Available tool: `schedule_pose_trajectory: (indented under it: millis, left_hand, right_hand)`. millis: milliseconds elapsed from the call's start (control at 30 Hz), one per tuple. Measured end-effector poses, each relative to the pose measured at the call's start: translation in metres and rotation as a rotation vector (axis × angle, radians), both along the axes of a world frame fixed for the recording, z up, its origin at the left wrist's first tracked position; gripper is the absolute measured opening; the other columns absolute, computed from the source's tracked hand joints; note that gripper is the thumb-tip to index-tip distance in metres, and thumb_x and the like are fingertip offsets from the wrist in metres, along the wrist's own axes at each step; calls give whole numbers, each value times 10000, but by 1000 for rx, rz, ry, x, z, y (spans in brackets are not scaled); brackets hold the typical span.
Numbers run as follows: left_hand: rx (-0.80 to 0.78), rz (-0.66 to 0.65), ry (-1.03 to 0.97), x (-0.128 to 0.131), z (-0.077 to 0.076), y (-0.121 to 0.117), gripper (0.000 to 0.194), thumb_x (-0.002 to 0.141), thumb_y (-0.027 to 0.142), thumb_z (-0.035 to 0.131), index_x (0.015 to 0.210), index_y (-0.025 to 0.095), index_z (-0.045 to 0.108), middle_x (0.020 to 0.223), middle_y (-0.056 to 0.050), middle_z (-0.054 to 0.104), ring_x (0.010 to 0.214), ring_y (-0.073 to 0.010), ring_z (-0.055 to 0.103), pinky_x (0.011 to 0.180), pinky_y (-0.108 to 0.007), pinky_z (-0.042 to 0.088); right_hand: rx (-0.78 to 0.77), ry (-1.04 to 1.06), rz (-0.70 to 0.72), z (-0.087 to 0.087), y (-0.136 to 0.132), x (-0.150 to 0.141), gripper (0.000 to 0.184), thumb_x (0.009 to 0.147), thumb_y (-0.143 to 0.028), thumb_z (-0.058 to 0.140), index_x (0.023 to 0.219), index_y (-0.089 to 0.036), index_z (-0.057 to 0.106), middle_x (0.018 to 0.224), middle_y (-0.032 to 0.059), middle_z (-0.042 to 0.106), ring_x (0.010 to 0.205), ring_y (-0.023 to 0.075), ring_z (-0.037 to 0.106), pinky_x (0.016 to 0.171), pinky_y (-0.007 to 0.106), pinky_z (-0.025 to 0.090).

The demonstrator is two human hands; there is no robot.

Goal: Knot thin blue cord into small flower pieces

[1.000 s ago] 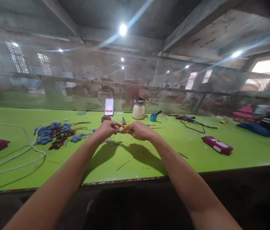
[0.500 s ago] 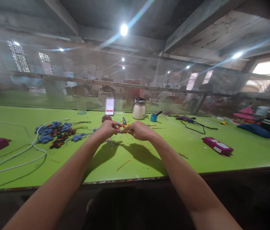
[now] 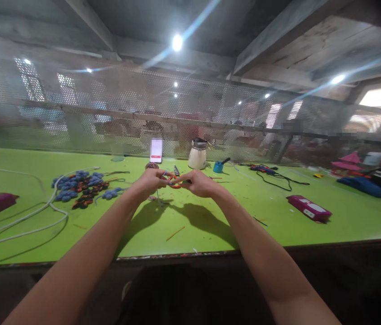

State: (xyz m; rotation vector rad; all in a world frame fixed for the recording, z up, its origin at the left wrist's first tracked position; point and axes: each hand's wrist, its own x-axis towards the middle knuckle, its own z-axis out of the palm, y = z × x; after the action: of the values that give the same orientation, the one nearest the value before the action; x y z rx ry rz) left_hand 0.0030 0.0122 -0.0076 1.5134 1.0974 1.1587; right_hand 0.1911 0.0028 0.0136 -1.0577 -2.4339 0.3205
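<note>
Over the green table, my two hands meet almost fingertip to fingertip. My left hand (image 3: 153, 179) is closed in a pinch on blue-grey yarn (image 3: 165, 173), and a pale strand hangs below it. My right hand (image 3: 199, 183) is closed around a slim crochet hook (image 3: 186, 181), its tip at the left fingers. Just behind the fingers lie scissors (image 3: 176, 170) with orange-red handles, partly covered by the hands. A multicoloured yarn ball (image 3: 151, 166) rests behind my left hand. Blue crocheted flowers (image 3: 66, 194) and dark orange-black ones (image 3: 87, 197) are heaped to the left.
On the green table (image 3: 210, 234) stand a lit phone (image 3: 156, 150), a cream jug (image 3: 197, 155) and a small blue pot (image 3: 218, 167). Purple boxes (image 3: 308, 208) lie on both sides. A white cable (image 3: 50, 205) loops at left, dark cords (image 3: 278, 176) at right. Mesh (image 3: 126, 113) rises behind.
The whole view has shifted slightly, so things appear a little farther right. My fingers have moved slightly at the yarn, and more of the scissors' orange-red handles shows between my hands.
</note>
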Motion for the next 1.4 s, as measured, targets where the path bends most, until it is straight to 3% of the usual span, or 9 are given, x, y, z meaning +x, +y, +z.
schedule_pose_trajectory:
  millis: [167,300,600,800,933,1067,1233,1400]
  left_hand:
    - [35,-58,-329,2,6,-6,318,552,70,701,863,138,712,679,-44,637,609,-117,537,602,-262,388]
    - [66,-48,-452,3,11,-11,370,531,96,739,898,116,696,686,-40,644,650,-125,567,660,-270,415]
    - [234,100,-319,5,1,-1,457,539,188,749,987,136,669,681,4,632,676,-118,570,701,-259,425]
    - [172,154,-351,5,0,1,456,540,170,732,988,112,666,609,33,567,536,-67,456,562,-232,355]
    - [-3,137,-437,5,1,-1,379,513,90,707,891,88,673,611,9,581,514,-56,435,508,-218,305]
    - [-97,108,-477,2,2,0,304,484,31,675,785,71,676,583,-11,576,511,-58,446,496,-210,297]
    - [-90,60,-329,-7,0,3,334,471,87,711,805,87,702,590,-17,576,513,-72,446,482,-219,277]
    - [-78,17,-235,-12,0,4,315,480,100,710,794,98,715,564,-11,556,500,-71,409,476,-226,251]
  right_hand:
    - [-349,452,113,-2,10,3,359,756,-172,557,1096,-118,659,454,-71,334,438,54,213,448,223,179]
    - [-523,726,156,-9,14,-2,434,692,-223,642,1105,-90,641,450,-79,365,410,39,221,420,214,145]
    - [-787,1018,140,-18,16,-13,505,619,-201,718,1111,-128,627,500,-51,486,396,29,309,412,191,157]
    - [-857,1079,134,-21,14,-19,539,593,-174,715,1122,-124,621,495,-51,475,395,23,280,418,191,142]
    - [-689,993,79,-24,10,-25,549,606,-255,718,1121,-90,627,477,-57,447,391,28,254,415,203,133]
    - [-330,738,78,-25,8,-26,412,697,-272,639,1052,-66,672,455,-60,404,425,41,235,441,208,183]
    - [29,367,95,-22,9,-16,302,781,-199,543,1039,-151,692,706,23,649,565,89,455,546,208,337]
    - [223,59,3,-16,7,-9,346,808,-132,528,1114,-233,652,901,83,701,727,138,567,637,223,387]
